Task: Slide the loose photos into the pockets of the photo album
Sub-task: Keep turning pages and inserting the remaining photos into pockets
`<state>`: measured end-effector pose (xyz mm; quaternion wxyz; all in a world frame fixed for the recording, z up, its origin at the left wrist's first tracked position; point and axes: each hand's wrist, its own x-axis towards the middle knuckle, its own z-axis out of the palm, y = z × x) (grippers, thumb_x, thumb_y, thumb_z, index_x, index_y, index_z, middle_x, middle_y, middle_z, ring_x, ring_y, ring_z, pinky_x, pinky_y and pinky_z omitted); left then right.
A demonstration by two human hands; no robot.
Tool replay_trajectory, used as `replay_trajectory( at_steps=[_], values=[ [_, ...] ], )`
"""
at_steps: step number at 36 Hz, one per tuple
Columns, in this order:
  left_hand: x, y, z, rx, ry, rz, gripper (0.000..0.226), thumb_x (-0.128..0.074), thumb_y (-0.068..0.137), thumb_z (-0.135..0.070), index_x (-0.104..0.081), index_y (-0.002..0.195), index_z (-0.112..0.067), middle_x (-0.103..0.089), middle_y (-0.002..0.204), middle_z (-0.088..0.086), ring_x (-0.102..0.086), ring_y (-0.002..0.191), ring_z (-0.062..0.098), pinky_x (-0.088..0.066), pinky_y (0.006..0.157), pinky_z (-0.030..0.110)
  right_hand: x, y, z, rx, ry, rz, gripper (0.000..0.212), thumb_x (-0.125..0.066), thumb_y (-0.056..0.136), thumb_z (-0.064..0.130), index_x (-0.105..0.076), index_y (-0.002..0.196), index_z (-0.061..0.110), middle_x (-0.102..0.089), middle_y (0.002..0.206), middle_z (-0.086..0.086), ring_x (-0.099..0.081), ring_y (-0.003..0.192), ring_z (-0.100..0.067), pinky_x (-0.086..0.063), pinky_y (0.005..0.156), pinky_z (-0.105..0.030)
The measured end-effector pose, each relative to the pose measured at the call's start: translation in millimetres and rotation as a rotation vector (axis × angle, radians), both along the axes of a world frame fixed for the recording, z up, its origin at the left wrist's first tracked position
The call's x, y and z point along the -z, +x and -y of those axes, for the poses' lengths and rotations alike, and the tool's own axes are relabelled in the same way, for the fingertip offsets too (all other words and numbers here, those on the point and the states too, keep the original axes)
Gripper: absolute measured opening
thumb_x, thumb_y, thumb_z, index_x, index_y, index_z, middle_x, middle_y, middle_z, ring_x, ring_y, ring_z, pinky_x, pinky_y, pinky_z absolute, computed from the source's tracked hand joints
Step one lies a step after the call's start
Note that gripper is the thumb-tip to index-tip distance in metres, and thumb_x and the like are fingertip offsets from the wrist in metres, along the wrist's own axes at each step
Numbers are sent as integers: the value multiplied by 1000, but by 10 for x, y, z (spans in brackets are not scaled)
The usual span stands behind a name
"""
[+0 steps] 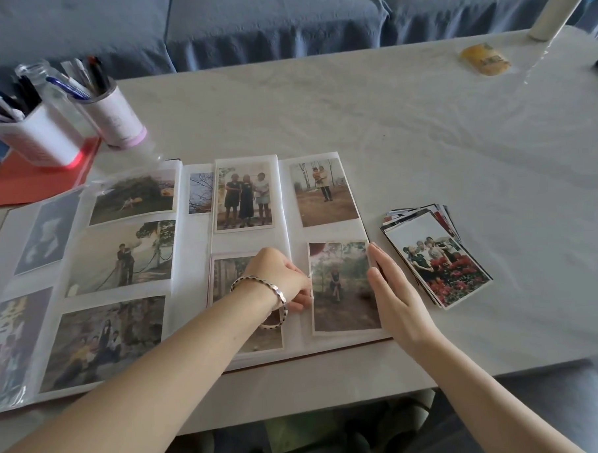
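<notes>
Lying open, album (292,233): spread on the desk (354,121).
Loose stack (439,264): sat just right of the album, nearest the right hand (396,294).
Photo (343,286): stood upright in the lower-right pocket, between the hands.
Right hand: fingers straight, together, along the photo's right edge.
Left hand (279,278): fingers curled, pinched the photo's left edge.

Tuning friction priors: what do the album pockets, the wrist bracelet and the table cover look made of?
album pockets: thin clear plastic film, glossy; glare streaks and crinkles over the photos.
bracelet: silver-toned metal, polished; its faceted links glint.
table cover: likely thin clear plastic over a pale top; fine wrinkles and shiny streaks. It could be coated cloth.
</notes>
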<state>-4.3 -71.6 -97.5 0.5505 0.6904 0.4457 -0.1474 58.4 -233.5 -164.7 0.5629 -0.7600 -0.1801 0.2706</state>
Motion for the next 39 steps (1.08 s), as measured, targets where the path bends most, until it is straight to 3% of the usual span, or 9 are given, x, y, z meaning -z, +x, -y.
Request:
replay_trajectory(
  at_steps=[4,9,21,25,30,35,37,39],
  values=[
    [-26,-6,-9,45,-66,-38,21,-51,89,3,-54,70,-6,-56,72,12,-53,54,17,-45,46,19,4,18,9,0,30,-26,45,-39,98,21,-29,142,25,-31,144,16,-25,137,-1,-19,118,-33],
    [29,-81,3,112,12,-26,10,-72,78,-5,-65,71,-4,-69,68,12,-67,58,18,-58,65,31,6,13,6,-4,32,-25,43,-39,99,20,-28,138,33,-30,144,17,-25,137,-1,-18,118,-33],
    [79,-105,68,100,150,7,21,-70,80,-8,-67,59,-7,-70,62,10,-71,67,24,-59,64,33,-28,-2,-4,-9,-13,-9,47,-39,99,20,-27,144,25,-28,147,15,-22,138,0,-18,118,-32],
    [71,-85,66,122,136,3,20,-62,82,-1,-67,63,-2,-71,67,11,-71,66,23,-59,66,35,-51,-12,-4,-12,-28,0,48,-39,99,20,-26,145,24,-27,151,11,-22,137,1,-17,117,-28],
    [45,-67,138,106,16,8,23,-45,87,8,-53,69,-4,-65,61,13,-66,55,25,-57,58,33,-63,-12,-11,-19,-41,-2,48,-39,99,16,-26,146,19,-27,150,11,-22,130,9,-18,96,6],
    [26,-84,139,106,-31,18,17,-49,88,5,-46,77,-8,-63,61,12,-62,46,19,-56,57,32,-44,-2,-3,-15,-29,1,48,-40,99,16,-27,145,19,-28,150,10,-23,130,9,-18,94,8],
    [37,-70,131,112,-4,20,13,-53,87,3,-45,86,-8,-64,66,12,-63,50,20,-56,61,35,-40,-2,-5,-15,-26,2,48,-40,99,16,-27,145,19,-28,150,10,-23,130,9,-19,94,7],
    [82,-46,110,123,133,41,29,-62,84,-4,-43,103,-14,-66,79,10,-68,65,24,-58,70,39,-39,-2,-4,-11,-20,-2,48,-40,99,15,-28,145,19,-28,150,10,-23,130,9,-19,95,7]
  ],
)
